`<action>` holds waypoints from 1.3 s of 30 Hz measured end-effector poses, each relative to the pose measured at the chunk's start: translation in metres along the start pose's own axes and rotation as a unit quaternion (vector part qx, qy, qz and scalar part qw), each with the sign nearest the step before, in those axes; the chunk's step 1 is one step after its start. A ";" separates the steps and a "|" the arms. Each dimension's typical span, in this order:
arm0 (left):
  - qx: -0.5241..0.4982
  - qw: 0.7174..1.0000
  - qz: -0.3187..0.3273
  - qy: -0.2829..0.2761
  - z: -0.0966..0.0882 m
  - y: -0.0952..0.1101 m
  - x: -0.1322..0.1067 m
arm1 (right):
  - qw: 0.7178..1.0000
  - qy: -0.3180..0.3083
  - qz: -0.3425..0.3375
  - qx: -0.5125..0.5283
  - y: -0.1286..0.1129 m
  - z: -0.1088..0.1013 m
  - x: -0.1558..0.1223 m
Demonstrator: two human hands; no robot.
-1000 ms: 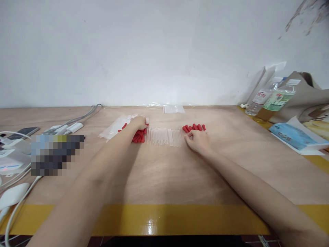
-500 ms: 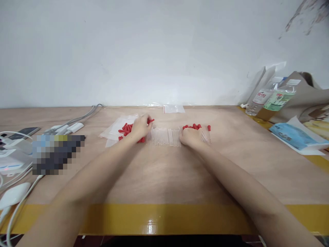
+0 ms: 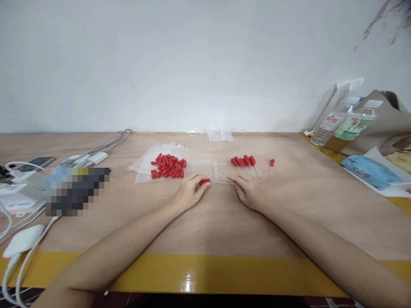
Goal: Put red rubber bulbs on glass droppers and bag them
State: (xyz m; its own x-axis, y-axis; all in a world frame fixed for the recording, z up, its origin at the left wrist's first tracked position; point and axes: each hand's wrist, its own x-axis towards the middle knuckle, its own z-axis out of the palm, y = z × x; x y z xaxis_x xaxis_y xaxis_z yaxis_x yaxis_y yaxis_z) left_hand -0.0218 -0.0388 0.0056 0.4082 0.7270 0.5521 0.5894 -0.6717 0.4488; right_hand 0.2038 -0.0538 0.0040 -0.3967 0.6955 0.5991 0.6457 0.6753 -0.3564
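Observation:
Between the fingers of my left hand [image 3: 192,189] is a red rubber bulb [image 3: 204,182], pointing right. My right hand [image 3: 246,190] pinches one end of a clear glass dropper tube [image 3: 221,176], whose other end points left towards the bulb; the two are apart. Behind both hands lies a row of clear tubes [image 3: 202,164]. A heap of red bulbs [image 3: 167,166] rests at the left on flat clear bags [image 3: 141,162]. To the right lie several droppers with red bulbs on them [image 3: 245,161], and a single dropper [image 3: 272,163] lies farther right.
Chargers and white cables [image 3: 22,192], a phone [image 3: 37,164] and a blurred dark item [image 3: 77,192] are at the left. Drink bottles [image 3: 351,126] and a blue packet [image 3: 369,169] stand or lie at the right. A small clear bag [image 3: 220,136] lies near the wall.
My left hand has come from beside the bulb heap towards me and right, carrying a red bulb. My right hand has lifted a tube from the row, uncovering the finished-looking droppers.

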 end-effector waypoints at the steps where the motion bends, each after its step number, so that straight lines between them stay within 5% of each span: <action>1: -0.002 1.000 0.007 -0.004 0.000 0.001 -0.001 | 1.000 0.000 -0.012 0.000 -0.002 0.001 -0.004; 13: -0.038 0.999 0.011 0.011 0.000 0.002 -0.002 | 0.999 -0.013 -0.032 -0.006 -0.009 0.005 -0.005; 21: -0.089 0.994 0.046 -0.046 -0.002 0.005 -0.003 | 0.999 -0.031 -0.035 0.004 0.000 0.007 -0.006; 29: -0.061 0.988 0.074 -0.125 -0.004 0.006 -0.006 | 0.990 -0.100 -0.043 -0.094 -0.001 -0.003 -0.004; 39: -0.021 0.985 0.100 -0.141 -0.002 0.005 -0.008 | 0.986 -0.112 -0.049 -0.109 -0.014 -0.002 -0.004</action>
State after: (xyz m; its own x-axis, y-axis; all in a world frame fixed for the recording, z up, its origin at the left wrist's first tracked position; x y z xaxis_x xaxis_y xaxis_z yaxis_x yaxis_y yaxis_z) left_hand -0.0235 -0.0481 0.0045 0.6939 0.5870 0.4170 0.4517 -0.8059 0.3828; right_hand 0.1978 -0.0661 0.0083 -0.5827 0.6825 0.4412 0.7124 0.6902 -0.1268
